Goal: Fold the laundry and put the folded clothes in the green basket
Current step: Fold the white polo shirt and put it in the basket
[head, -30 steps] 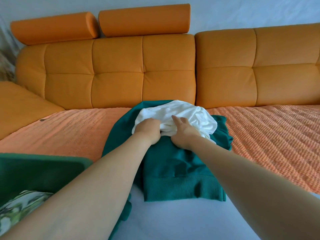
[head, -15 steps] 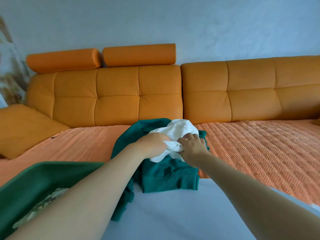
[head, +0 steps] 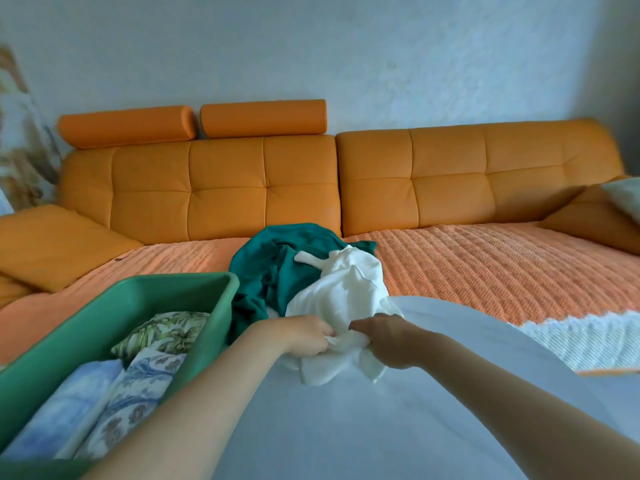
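We see both hands close together over a pale blue sheet (head: 398,420) in the foreground, each gripping the same white garment (head: 343,292). The left hand (head: 306,336) has its fingers (head: 325,337) curled and pinching a bunched near edge of the cloth. The right hand (head: 389,339) has its fingers (head: 360,328) closed on the fabric just beside it. The garment is crumpled, not folded. Its far part lies against a teal sweater (head: 270,261), which sits in a loose heap on the orange quilted cover (head: 485,268), and its near part trails onto the sheet below the hands. The green basket (head: 149,299) stands to the left, just beside the sweater, with the left forearm crossing in front of its near corner. Inside it we make out a leaf-print piece (head: 162,332), a light blue piece (head: 69,403) and a floral piece (head: 135,400), lying side by side. Behind everything runs the orange sofa back (head: 242,192), with two roll cushions (head: 263,117) on top of it. A white knitted edge (head: 581,341) shows at the right, touching the sheet.
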### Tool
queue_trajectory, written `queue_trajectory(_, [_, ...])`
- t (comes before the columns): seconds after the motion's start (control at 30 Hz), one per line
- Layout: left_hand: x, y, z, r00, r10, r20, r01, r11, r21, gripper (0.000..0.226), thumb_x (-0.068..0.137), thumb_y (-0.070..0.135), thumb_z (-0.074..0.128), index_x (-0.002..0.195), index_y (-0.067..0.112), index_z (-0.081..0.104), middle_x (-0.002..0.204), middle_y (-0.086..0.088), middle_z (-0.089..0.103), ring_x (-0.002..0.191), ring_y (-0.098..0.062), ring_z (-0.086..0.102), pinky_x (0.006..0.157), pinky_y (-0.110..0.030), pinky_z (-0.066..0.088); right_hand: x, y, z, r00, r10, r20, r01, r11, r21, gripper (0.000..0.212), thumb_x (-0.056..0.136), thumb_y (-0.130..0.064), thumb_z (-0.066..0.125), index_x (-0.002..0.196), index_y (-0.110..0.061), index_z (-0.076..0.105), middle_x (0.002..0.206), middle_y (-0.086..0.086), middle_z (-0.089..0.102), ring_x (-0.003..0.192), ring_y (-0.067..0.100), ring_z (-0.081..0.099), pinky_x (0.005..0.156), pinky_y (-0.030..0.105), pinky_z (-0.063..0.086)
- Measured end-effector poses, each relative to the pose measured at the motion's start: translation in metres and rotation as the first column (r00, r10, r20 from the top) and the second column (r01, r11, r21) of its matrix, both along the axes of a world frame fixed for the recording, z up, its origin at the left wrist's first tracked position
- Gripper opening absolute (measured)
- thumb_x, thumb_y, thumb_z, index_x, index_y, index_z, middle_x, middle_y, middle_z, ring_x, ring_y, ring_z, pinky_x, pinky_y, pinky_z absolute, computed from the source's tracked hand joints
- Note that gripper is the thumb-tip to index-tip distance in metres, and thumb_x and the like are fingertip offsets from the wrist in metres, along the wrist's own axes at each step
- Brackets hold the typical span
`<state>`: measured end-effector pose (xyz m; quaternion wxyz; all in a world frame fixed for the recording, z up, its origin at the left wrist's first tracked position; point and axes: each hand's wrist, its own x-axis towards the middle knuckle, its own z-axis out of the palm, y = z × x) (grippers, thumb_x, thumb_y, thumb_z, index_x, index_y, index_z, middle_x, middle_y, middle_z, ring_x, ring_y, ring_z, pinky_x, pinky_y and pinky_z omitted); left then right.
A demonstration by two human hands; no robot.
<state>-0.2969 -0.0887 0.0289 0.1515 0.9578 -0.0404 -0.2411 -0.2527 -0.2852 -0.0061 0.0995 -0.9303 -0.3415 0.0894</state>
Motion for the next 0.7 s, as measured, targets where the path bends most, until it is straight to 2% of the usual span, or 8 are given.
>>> queue_trajectory(0.13, [-0.039,-0.012,-0.016,0.958,0.082,-0.274,-0.097,0.994,-0.041,0.023,0.089,0.026,0.059,0.108,0.015,0.065,0.095,-0.007,0.062,0.078,-0.021,0.060,0.070,-0.030,0.050,-0.042,-0.016,-0.001,0.969,-0.059,-0.240,0.012,0.982,-0.191,0.034,0.091,-0.024,0.053,0.124,-0.026,0.065,0.125,0.001,0.063,0.118,0.023,0.053,0.100,0.036,0.043])
queue_trajectory(0.23, [-0.057,-0.013,-0.029,0.911,0.134,-0.391,-0.224,0.955,-0.195,0.020,0.085,0.036,0.060,0.092,0.018,0.066,0.077,0.001,0.056,0.062,-0.014,0.055,0.064,-0.026,0.048,-0.057,-0.029,-0.001,0.898,-0.100,-0.429,0.052,0.991,-0.122,0.047,0.074,-0.036,0.052,0.110,-0.012,0.072,0.113,0.005,0.069,0.100,0.018,0.057,0.099,0.037,0.046])
queue_trajectory(0.33, [-0.059,-0.008,-0.040,0.964,0.198,-0.176,-0.245,0.919,-0.308,0.019,0.089,0.029,0.053,0.092,0.026,0.072,0.087,0.005,0.070,0.070,-0.012,0.062,0.069,-0.025,0.049,-0.058,-0.040,-0.005,0.872,-0.110,-0.477,0.221,0.958,0.184,0.031,0.082,-0.026,0.052,0.100,-0.026,0.078,0.099,-0.011,0.072,0.095,0.008,0.063,0.093,0.023,0.049])
queue_trajectory(0.4, [-0.053,-0.001,-0.052,0.965,0.247,0.093,-0.214,0.939,-0.268,0.024,0.090,0.023,0.049,0.098,0.035,0.069,0.101,0.009,0.069,0.086,-0.009,0.064,0.079,-0.026,0.051,-0.048,-0.044,-0.013,0.927,-0.223,-0.303,0.313,0.903,0.293,0.037,0.090,-0.013,0.047,0.105,-0.031,0.075,0.105,-0.010,0.065,0.098,0.012,0.061,0.086,0.023,0.050])
queue_trajectory(0.47, [-0.047,0.005,-0.065,0.920,0.251,0.301,-0.203,0.962,-0.182,0.030,0.094,0.027,0.050,0.116,0.042,0.063,0.124,0.009,0.056,0.112,-0.013,0.056,0.098,-0.033,0.049,-0.034,-0.046,-0.022,0.935,-0.345,-0.083,0.355,0.896,0.267,0.043,0.090,-0.011,0.046,0.121,-0.032,0.065,0.123,-0.001,0.053,0.113,0.020,0.053,0.091,0.032,0.049])
queue_trajectory(0.53, [-0.046,0.009,-0.074,0.925,0.199,0.325,-0.177,0.980,-0.095,0.048,0.094,0.040,0.056,0.141,0.047,0.046,0.147,0.004,0.036,0.137,-0.021,0.037,0.112,-0.040,0.037,-0.022,-0.045,-0.029,0.920,-0.391,-0.020,0.388,0.906,0.166,0.056,0.089,-0.013,0.049,0.140,-0.035,0.048,0.140,0.006,0.039,0.128,0.027,0.041,0.098,0.040,0.047])
queue_trajectory(0.6, [-0.043,0.016,-0.079,0.965,0.140,0.223,-0.135,0.990,-0.039,0.072,0.090,0.046,0.062,0.153,0.047,0.026,0.153,0.001,0.030,0.144,-0.026,0.025,0.116,-0.042,0.030,-0.014,-0.042,-0.035,0.922,-0.376,-0.096,0.384,0.919,0.088,0.068,0.087,-0.009,0.046,0.148,-0.039,0.037,0.143,0.008,0.035,0.132,0.030,0.036,0.099,0.039,0.046])
queue_trajectory(0.7, [-0.040,0.027,-0.092,0.970,0.079,0.229,-0.062,0.995,-0.079,0.068,0.092,0.023,0.061,0.150,0.048,0.035,0.134,0.002,0.047,0.133,-0.023,0.044,0.107,-0.034,0.040,-0.007,-0.034,-0.041,0.949,-0.272,-0.159,0.285,0.956,0.066,0.071,0.089,-0.003,0.041,0.146,-0.044,0.040,0.144,0.005,0.037,0.129,0.028,0.043,0.097,0.031,0.043])
